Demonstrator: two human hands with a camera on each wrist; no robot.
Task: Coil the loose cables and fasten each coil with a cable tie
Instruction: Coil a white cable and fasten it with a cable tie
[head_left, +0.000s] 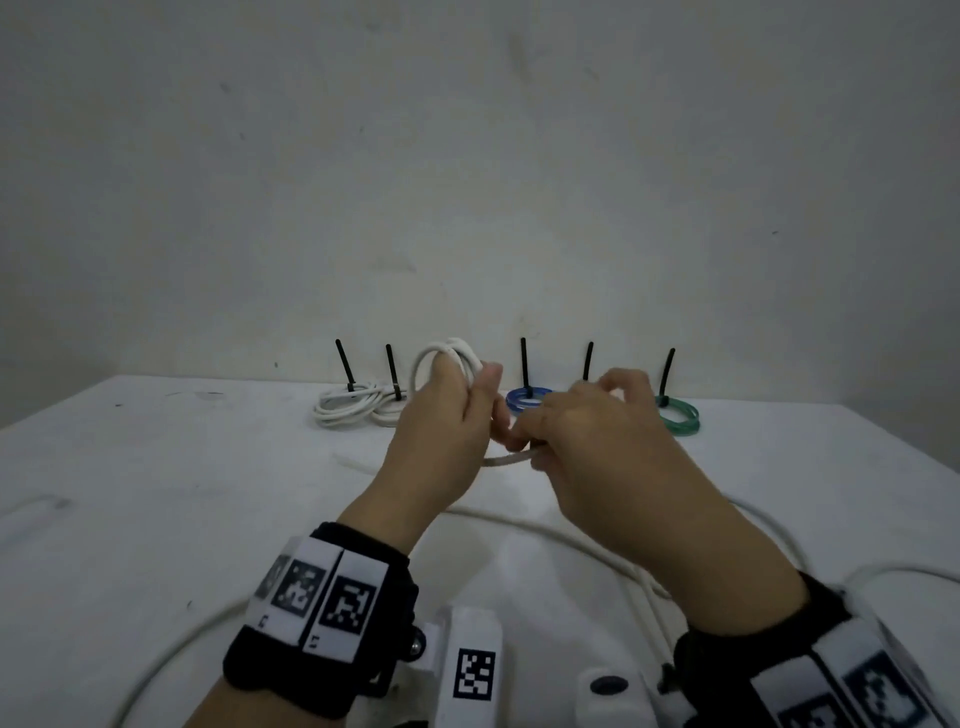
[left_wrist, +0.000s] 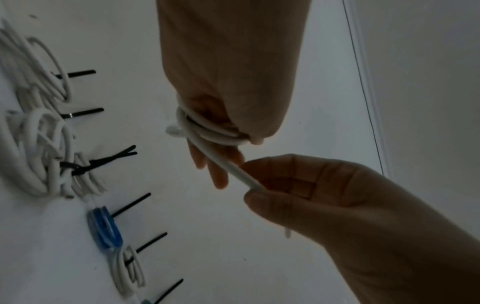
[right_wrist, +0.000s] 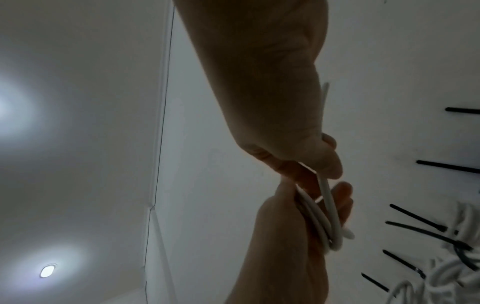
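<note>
- Table (head_left: 156, 467): white surface; finished coils (head_left: 345, 408) (each with an upright black cable tie (head_left: 343, 364)) line its far edge.
- White cable (head_left: 447, 364): partly looped, raised above the table; loose remainder trails on the surface.
- Left hand (head_left: 441, 415): fingers clamped around the loops.
- Right hand (head_left: 587, 421): fingers apparently pinch the cable just beside the loops.

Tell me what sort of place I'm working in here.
Probably a bare indoor work or test room: a plain white table against a scuffed white wall, a recessed ceiling light, and tied cable coils lined up at the back.
</note>
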